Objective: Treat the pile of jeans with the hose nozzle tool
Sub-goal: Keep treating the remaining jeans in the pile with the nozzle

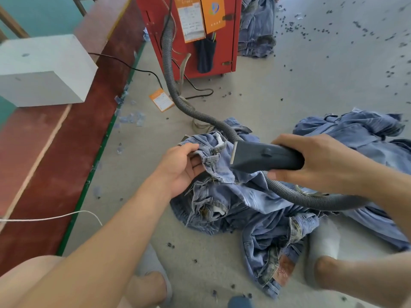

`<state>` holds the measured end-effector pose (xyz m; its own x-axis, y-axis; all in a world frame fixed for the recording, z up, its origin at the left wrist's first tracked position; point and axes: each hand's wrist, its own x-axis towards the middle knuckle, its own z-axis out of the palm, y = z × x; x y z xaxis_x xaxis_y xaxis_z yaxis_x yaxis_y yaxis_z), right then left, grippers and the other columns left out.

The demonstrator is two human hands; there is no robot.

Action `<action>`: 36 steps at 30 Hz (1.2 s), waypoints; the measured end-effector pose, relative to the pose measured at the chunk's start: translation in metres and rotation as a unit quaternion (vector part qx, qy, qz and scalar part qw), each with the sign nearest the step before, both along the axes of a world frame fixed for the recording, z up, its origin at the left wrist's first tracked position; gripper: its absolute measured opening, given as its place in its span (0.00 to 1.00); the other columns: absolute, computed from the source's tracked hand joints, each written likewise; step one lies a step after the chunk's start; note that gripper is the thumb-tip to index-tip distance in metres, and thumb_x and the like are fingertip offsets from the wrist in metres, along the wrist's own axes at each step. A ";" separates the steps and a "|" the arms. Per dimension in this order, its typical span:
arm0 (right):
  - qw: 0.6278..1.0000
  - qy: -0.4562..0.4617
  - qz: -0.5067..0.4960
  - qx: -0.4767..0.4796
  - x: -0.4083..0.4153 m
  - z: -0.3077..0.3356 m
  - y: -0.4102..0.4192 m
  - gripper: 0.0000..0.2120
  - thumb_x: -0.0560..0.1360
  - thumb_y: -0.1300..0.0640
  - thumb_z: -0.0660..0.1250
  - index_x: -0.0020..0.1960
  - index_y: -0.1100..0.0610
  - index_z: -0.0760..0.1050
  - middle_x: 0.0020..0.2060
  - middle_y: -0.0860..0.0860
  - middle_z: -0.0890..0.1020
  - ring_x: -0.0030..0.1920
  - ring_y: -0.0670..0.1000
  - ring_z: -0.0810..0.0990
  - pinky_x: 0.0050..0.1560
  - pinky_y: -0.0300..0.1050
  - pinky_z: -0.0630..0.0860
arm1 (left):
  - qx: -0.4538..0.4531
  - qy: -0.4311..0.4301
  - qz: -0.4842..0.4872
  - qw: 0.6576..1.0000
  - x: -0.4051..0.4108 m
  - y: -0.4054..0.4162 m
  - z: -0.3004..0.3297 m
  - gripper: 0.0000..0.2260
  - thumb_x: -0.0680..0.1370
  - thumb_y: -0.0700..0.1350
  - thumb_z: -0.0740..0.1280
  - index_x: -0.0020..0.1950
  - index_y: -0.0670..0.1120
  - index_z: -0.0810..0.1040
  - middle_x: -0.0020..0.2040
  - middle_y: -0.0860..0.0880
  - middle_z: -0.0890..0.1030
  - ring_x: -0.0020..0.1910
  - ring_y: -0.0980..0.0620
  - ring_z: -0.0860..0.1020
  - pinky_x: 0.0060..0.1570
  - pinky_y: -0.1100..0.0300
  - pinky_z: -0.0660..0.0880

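The work looks to be mid-treatment: one garment is lifted out of the pile of jeans and the hose nozzle tool is brought up to it. The left hand pinches a waistband fold between thumb and curled fingers, holding that edge up off the heap. The right hand is wrapped round the rear of the dark nozzle body, thumb beneath, with the flat light-edged mouth facing left toward the held denim. The mouth sits just beside the fold; whether it touches the cloth cannot be told.

The next move seems to call for keeping the fabric taut with the left hand while the nozzle mouth passes along the waistband and seams, then turning the garment to reach an untreated part.

The pile lies on the floor, directly under and between both hands, spreading near and right. The ribbed hose runs from the far red machine, over the jeans, and loops under the right wrist.
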<state>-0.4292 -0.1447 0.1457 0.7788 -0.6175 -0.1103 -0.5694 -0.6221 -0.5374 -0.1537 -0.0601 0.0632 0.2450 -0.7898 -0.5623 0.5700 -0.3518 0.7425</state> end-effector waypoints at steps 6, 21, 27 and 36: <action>0.999 0.045 0.007 0.004 0.006 -0.008 0.003 0.13 0.73 0.41 0.73 0.54 0.41 0.76 0.36 0.41 0.82 0.39 0.40 0.80 0.42 0.39 0.75 | -0.027 0.099 0.034 0.994 0.000 0.005 0.004 0.19 0.88 0.48 0.55 0.72 0.40 0.75 0.65 0.39 0.82 0.64 0.41 0.81 0.65 0.43 0.77; 0.999 0.030 0.022 -0.002 0.019 0.008 -0.010 0.14 0.70 0.41 0.71 0.55 0.41 0.79 0.41 0.33 0.81 0.40 0.38 0.80 0.38 0.39 0.74 | -0.032 0.103 -0.025 0.994 -0.013 0.012 0.009 0.16 0.87 0.44 0.57 0.67 0.39 0.79 0.59 0.40 0.84 0.52 0.45 0.85 0.54 0.53 0.83; 0.997 0.042 0.058 -0.013 0.029 -0.001 0.003 0.12 0.74 0.41 0.74 0.55 0.41 0.77 0.36 0.40 0.81 0.38 0.41 0.79 0.39 0.41 0.75 | -0.031 0.131 -0.073 0.988 -0.019 0.015 0.012 0.20 0.88 0.47 0.52 0.73 0.37 0.73 0.67 0.36 0.80 0.65 0.40 0.80 0.62 0.45 0.80; 1.000 0.011 0.018 -0.008 0.020 0.008 -0.012 0.11 0.72 0.45 0.75 0.53 0.42 0.79 0.39 0.34 0.81 0.38 0.38 0.80 0.40 0.34 0.73 | -0.057 0.137 -0.079 0.986 -0.013 0.010 0.016 0.23 0.89 0.50 0.48 0.76 0.38 0.71 0.69 0.37 0.79 0.67 0.39 0.79 0.61 0.45 0.80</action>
<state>-0.4095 -0.1565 0.1538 0.7985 -0.5904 -0.1174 -0.5572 -0.6512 -0.5151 -0.1665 -0.0500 0.0792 -0.0352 -0.8674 -0.4964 0.6995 -0.3761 0.6076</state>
